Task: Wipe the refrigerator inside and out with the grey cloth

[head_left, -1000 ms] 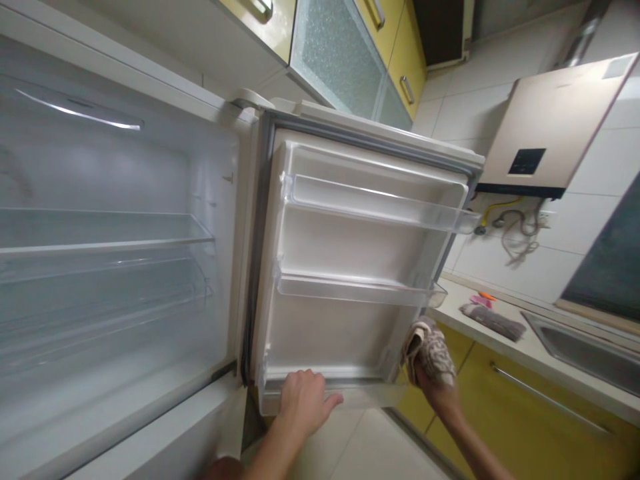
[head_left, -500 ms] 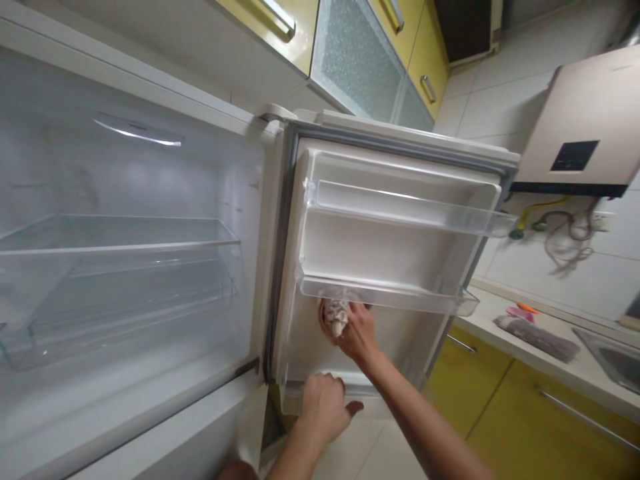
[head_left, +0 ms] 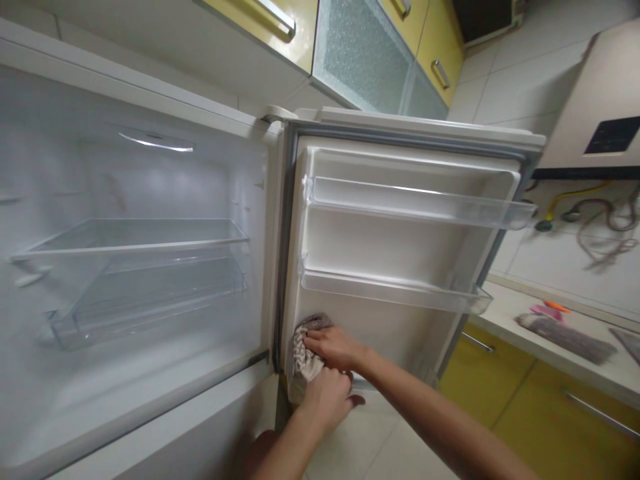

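Observation:
My right hand (head_left: pixel 336 348) has its fingers closed on a bunched patterned cloth (head_left: pixel 306 350). The cloth is pressed against the lower left of the white inner panel of the open fridge door (head_left: pixel 390 250). Just below, my left hand (head_left: pixel 327 397) is curled over the rim of the lowest clear door bin, its thumb out to the right. My wrists nearly cross there, and the hands hide much of that bin. Higher up the door sit an upper clear bin (head_left: pixel 420 205) and a middle clear bin (head_left: pixel 390 293).
To the left is the fridge interior with a glass shelf (head_left: pixel 140 230) and a clear drawer (head_left: pixel 160 307). On the right, a counter (head_left: pixel 505 293) holds a grey-brown cloth (head_left: pixel 565 337) and a pink item (head_left: pixel 547 312). Yellow cabinets (head_left: pixel 500 380) stand below it.
My right hand has moved the cloth down and left, from beneath the middle bin to the panel's lower left corner. My left hand stays at the bottom bin. The view has shifted slightly.

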{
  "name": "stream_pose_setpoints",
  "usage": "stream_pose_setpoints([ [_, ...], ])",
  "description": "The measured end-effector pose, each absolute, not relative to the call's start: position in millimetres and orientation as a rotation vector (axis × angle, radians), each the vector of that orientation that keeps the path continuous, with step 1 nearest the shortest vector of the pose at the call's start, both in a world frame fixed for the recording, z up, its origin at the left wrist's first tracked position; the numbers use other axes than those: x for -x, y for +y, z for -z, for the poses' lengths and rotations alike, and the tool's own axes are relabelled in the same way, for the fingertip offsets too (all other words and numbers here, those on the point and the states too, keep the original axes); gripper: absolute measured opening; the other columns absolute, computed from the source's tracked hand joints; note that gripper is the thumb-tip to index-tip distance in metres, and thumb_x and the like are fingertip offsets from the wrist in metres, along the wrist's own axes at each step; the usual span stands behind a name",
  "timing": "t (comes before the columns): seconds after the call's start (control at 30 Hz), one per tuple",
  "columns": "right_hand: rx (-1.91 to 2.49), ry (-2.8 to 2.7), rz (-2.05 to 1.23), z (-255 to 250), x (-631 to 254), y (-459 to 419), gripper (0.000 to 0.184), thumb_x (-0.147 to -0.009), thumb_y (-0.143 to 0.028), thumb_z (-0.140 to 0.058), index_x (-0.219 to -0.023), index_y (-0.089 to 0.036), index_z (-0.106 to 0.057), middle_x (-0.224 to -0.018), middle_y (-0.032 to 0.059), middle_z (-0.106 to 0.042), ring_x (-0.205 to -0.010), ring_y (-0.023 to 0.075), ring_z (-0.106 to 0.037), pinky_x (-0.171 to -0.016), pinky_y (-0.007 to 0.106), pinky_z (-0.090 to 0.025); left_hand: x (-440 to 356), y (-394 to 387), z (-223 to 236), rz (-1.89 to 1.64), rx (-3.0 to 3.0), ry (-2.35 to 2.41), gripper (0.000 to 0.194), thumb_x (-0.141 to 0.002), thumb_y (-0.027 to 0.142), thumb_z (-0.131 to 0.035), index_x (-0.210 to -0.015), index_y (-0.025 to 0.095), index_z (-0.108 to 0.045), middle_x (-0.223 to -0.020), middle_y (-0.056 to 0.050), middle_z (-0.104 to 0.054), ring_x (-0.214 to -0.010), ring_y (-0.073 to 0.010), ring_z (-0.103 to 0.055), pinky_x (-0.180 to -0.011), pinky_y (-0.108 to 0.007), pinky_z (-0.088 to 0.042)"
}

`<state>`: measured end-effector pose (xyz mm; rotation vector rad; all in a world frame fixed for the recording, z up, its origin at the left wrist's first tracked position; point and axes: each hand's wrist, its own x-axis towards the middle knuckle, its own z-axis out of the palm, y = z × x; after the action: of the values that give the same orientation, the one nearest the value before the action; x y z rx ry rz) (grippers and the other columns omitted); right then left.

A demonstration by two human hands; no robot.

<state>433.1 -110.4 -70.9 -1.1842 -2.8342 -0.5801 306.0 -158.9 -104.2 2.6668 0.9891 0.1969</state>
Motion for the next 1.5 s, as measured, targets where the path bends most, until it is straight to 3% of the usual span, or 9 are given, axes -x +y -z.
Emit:
stream_pose_setpoints([
  [0.1,1.083,-2.474,0.845,64.4,-426.6,-114.4,0.024,-0.099,-0.025,-0.062,-0.121,-0.020,-0.066,-0.110,0.0095,-0.072,-0.094,0.0196,-0.062,-0.079,0.033,-0.045,-302.4,-159.3,103.5,-0.207,-2.713,0.989,0.046,-0.098,0.057,-0.062,-0.114,0.019,-0.081,-0.108,-0.017,-0.082,-0.105,-0.0359,-0.075,-0.090,-0.044,-0.055],
  [0.27,0.858,-2.224,1.168,27.9,-388.5,-110.3,0.046,-0.105,-0.030,-0.056,-0.150,-0.039,-0.054,-0.146,0.0056,-0.063,-0.130,0.0233,-0.056,-0.103,0.037,-0.040,-299.5,-159.8,105.7,-0.198,-2.761,0.969,0.050,-0.099,0.063,-0.056,-0.103,0.021,-0.083,-0.103,-0.015,-0.083,-0.100,-0.0373,-0.077,-0.089,-0.046,-0.055],
  [0.4,1.043,-2.191,1.135,14.6,-359.0,-95.1,0.050,-0.103,-0.036,-0.054,-0.152,-0.028,-0.053,-0.163,0.0096,-0.048,-0.144,0.0268,-0.044,-0.105,0.041,-0.036,-297.7,-159.6,109.0,-0.191,-2.780,0.975,0.056,-0.100,0.066,-0.051,-0.103,0.020,-0.083,-0.104,-0.017,-0.082,-0.101,-0.0381,-0.077,-0.087,-0.046,-0.055],
  [0.6,0.556,-2.811,1.023,26.7,-382.9,-90.5,0.026,-0.100,-0.037,-0.060,-0.123,-0.026,-0.069,-0.134,0.0055,-0.069,-0.130,0.0202,-0.054,-0.102,0.039,-0.038,-287.0,-161.4,111.6,-0.222,-2.752,0.936,0.051,-0.099,0.064,-0.056,-0.104,0.021,-0.083,-0.104,-0.015,-0.082,-0.103,-0.0350,-0.076,-0.090,-0.043,-0.054],
  [0.7,0.303,-2.854,1.131,18.4,-400.4,-89.3,0.025,-0.108,-0.031,-0.050,-0.123,-0.032,-0.070,-0.139,-0.0019,-0.068,-0.132,0.0145,-0.054,-0.102,0.034,-0.038,-280.8,-162.6,115.9,-0.222,-2.740,0.942,0.049,-0.098,0.063,-0.060,-0.109,0.020,-0.081,-0.112,-0.016,-0.080,-0.112,-0.0355,-0.073,-0.095,-0.043,-0.052],
  [0.9,0.783,-2.475,1.082,39.1,-400.0,-95.0,0.034,-0.111,-0.035,-0.047,-0.140,-0.036,-0.065,-0.165,-0.0041,-0.048,-0.152,0.0165,-0.039,-0.109,0.038,-0.034,-272.0,-159.9,127.7,-0.296,-2.809,0.874,0.049,-0.097,0.066,-0.059,-0.108,0.024,-0.081,-0.104,-0.013,-0.082,-0.102,-0.0338,-0.075,-0.087,-0.042,-0.053],
  [1.07,0.550,-2.743,1.046,64.6,-403.7,-104.1,0.026,-0.111,-0.032,-0.050,-0.119,-0.033,-0.075,-0.158,-0.0065,-0.056,-0.147,0.0137,-0.044,-0.102,0.035,-0.040,-267.1,-158.1,131.2,-0.299,-2.768,0.800,0.042,-0.097,0.062,-0.064,-0.102,0.024,-0.080,-0.104,-0.009,-0.082,-0.103,-0.0293,-0.076,-0.090,-0.037,-0.053],
  [1.23,0.453,-2.698,1.269,30.1,-428.1,-102.6,0.023,-0.109,-0.032,-0.054,-0.110,-0.028,-0.077,-0.145,-0.0009,-0.067,-0.121,0.0165,-0.061,-0.086,0.034,-0.045,-261.2,-162.1,127.9,-0.317,-2.750,0.855,0.043,-0.096,0.066,-0.064,-0.100,0.026,-0.079,-0.105,-0.007,-0.083,-0.106,-0.0305,-0.076,-0.088,-0.037,-0.054],
  [1.5,0.882,-2.190,1.536,4.7,-461.6,-141.6,0.035,-0.105,-0.020,-0.057,-0.136,-0.028,-0.070,-0.141,0.0061,-0.069,-0.119,0.0204,-0.065,-0.089,0.035,-0.052,-257.9,-161.8,122.1,-0.309,-2.846,0.841,0.046,-0.095,0.069,-0.062,-0.097,0.026,-0.079,-0.097,-0.008,-0.083,-0.097,-0.0320,-0.079,-0.082,-0.038,-0.056],
])
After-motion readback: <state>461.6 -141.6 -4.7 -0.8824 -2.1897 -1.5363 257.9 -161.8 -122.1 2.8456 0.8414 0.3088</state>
